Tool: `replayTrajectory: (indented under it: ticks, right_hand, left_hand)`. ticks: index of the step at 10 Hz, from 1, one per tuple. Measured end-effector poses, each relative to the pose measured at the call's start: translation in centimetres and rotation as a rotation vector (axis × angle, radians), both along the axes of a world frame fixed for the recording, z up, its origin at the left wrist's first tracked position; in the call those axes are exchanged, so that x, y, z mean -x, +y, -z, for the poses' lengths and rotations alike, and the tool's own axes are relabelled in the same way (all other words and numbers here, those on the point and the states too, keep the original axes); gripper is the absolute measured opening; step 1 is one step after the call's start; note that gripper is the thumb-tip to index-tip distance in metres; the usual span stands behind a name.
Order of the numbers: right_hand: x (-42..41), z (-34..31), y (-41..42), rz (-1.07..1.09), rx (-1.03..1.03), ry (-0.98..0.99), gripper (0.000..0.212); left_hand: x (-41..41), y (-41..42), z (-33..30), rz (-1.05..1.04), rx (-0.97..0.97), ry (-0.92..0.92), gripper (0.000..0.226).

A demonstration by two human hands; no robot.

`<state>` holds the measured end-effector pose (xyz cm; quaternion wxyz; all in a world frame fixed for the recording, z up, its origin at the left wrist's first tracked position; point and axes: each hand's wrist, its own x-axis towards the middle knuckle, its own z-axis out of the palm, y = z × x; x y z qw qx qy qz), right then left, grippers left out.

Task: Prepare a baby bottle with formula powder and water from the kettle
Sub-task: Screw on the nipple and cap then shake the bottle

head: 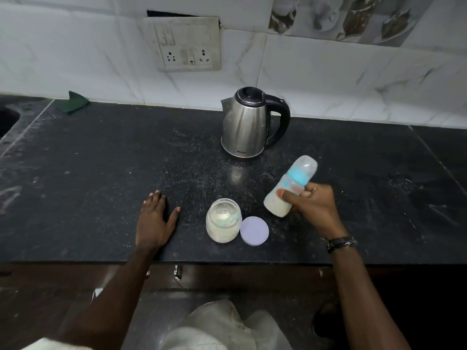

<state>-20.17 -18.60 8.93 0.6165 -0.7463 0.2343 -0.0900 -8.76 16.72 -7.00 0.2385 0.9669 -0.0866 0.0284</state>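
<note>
Black stone worktop (101, 173): right hand (316, 208) gripping capped baby bottle (290, 188), tilted, off the surface, milky liquid in its base. Left hand (154, 221) flat on worktop, fingers spread, holding nothing. Open formula jar (222, 221) with scoop inside, lilac lid (254, 231) touching beside it. Steel kettle (246, 122) behind.

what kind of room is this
Most likely a home kitchen. A dark stone counter runs along a white tiled wall with a switch-and-socket plate, a steel electric kettle stands on it, and the edge of what looks like a sink shows at far left.
</note>
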Motion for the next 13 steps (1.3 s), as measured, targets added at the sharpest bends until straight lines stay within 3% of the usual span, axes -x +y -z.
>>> replayTrajectory:
  ticks: [1, 2, 3, 4, 7, 8, 9, 10, 11, 12, 13]
  right_hand:
    - [0.07, 0.03, 0.12, -0.110, 0.021, 0.053, 0.027]
    - [-0.09, 0.28, 0.15, -0.014, -0.009, -0.009, 0.026]
    - [-0.10, 0.35, 0.21, -0.098, 0.017, 0.032, 0.034]
    - [-0.07, 0.51, 0.29, -0.023, -0.023, -0.029, 0.029]
    - [-0.43, 0.04, -0.08, -0.041, 0.004, -0.021, 0.025]
    - [-0.15, 0.14, -0.05, -0.136, -0.007, 0.018, 0.025]
    - [-0.12, 0.56, -0.07, -0.064, -0.013, -0.028, 0.021]
    - [0.01, 0.75, 0.01, -0.152, 0.006, 0.032, 0.030]
    - [0.00, 0.90, 0.19, -0.061, -0.058, -0.034, 0.026]
    - [-0.26, 0.27, 0.31, -0.131, 0.051, 0.012, 0.029]
    - [0.03, 0.00, 0.63, -0.163, 0.001, -0.006, 0.024]
  left_hand:
    - [0.04, 0.09, 0.02, 0.006, 0.005, -0.004, 0.068]
    - [-0.02, -0.07, -0.12, -0.001, 0.005, -0.009, 0.067]
    - [0.13, 0.00, 0.08, 0.001, 0.008, 0.000, 0.067]
    - [-0.12, 0.10, 0.08, 0.013, 0.016, -0.005, 0.067]
    - [-0.06, -0.01, 0.21, 0.002, 0.003, 0.003, 0.067]
    - [-0.16, 0.14, 0.16, 0.007, 0.005, -0.009, 0.066]
    - [-0.21, -0.04, 0.19, 0.005, -0.001, 0.002, 0.067]
    - [-0.14, 0.13, 0.28, 0.004, 0.001, 0.000, 0.067]
    - [-0.18, 0.06, 0.11, 0.003, 0.007, -0.002, 0.067]
    - [0.02, 0.10, 0.22, 0.005, -0.003, 0.004, 0.068]
    - [-0.11, 0.10, 0.02, 0.006, 0.010, -0.004, 0.068]
